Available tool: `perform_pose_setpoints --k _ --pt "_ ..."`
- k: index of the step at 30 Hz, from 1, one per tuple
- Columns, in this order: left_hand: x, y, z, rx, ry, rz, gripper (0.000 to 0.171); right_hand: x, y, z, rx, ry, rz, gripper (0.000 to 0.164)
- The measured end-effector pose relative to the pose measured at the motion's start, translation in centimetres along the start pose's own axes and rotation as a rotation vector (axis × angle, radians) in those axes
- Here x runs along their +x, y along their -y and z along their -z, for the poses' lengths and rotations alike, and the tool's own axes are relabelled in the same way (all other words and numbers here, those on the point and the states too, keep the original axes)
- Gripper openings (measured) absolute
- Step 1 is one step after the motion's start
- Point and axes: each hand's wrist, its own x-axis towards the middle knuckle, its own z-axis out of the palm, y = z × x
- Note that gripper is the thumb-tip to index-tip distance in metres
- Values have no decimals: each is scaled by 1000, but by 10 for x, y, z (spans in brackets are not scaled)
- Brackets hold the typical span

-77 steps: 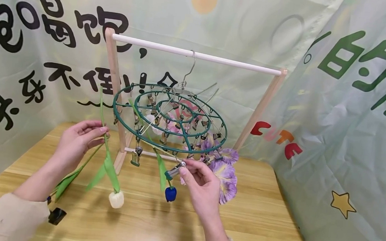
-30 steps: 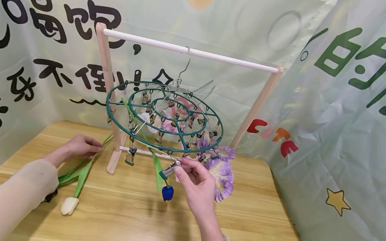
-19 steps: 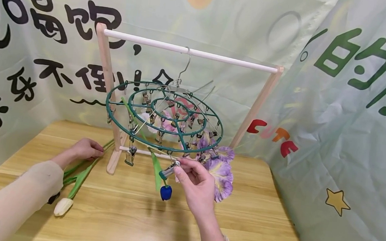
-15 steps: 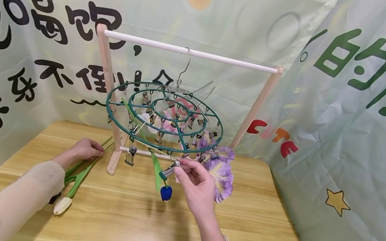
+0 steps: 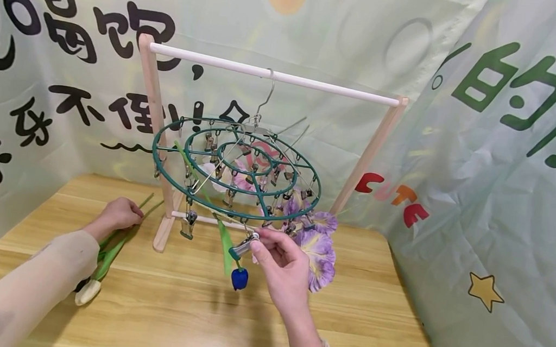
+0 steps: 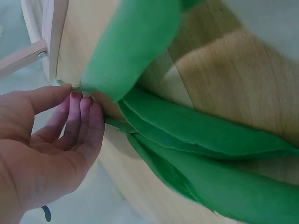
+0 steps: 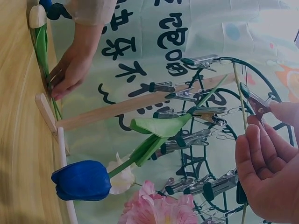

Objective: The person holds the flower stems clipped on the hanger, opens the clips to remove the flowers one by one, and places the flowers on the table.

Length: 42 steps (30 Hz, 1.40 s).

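Note:
My left hand pinches the stem of a white tulip low over the wooden table. The left wrist view shows thumb and fingertip on the stem, beside broad green leaves. More stems and leaves lie under that hand. With thumb and fingers my right hand holds a metal clip at the front of a round green clip hanger. A blue tulip hangs head down from the hanger, its stem running up among the clips. A thin pale stem passes beside the right fingers.
The hanger hooks onto the white bar of a wooden rack. Purple flowers and a pink flower hang at its right and back. Printed cloth walls in the table.
My left hand has lowered the white tulip from beside the hanger to the table at left, then drawn it slightly toward me. The right hand keeps its hold on the clip.

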Motion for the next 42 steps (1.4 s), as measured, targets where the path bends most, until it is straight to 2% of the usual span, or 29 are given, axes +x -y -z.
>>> perform_pose_setpoints --k 11,15,20,24,29,34,39,42 --pt "-2 -1 3 20 30 -4 20 0 0 0 -15 9 22 21" --pt "-3 -2 4 13 25 -17 24 0 -1 -1 -67 17 40 20" --pt "-8 -11 5 -27 -2 -38 33 0 0 -2 -96 20 30 23" --pt "-15 -25 8 -63 -42 -65 39 0 0 -3 -106 17 15 25" --pt "-30 -45 12 -159 -90 -109 41 0 -1 -3 -114 18 9 26" --pt "-50 -69 12 -244 -137 -182 41 -1 -3 -4 -106 19 8 23" --pt "-73 -97 8 -337 -171 -249 40 -2 -3 -6 -52 23 8 17" --pt "-82 -113 2 -428 -171 -277 39 -2 -3 -7 -35 39 18 10"
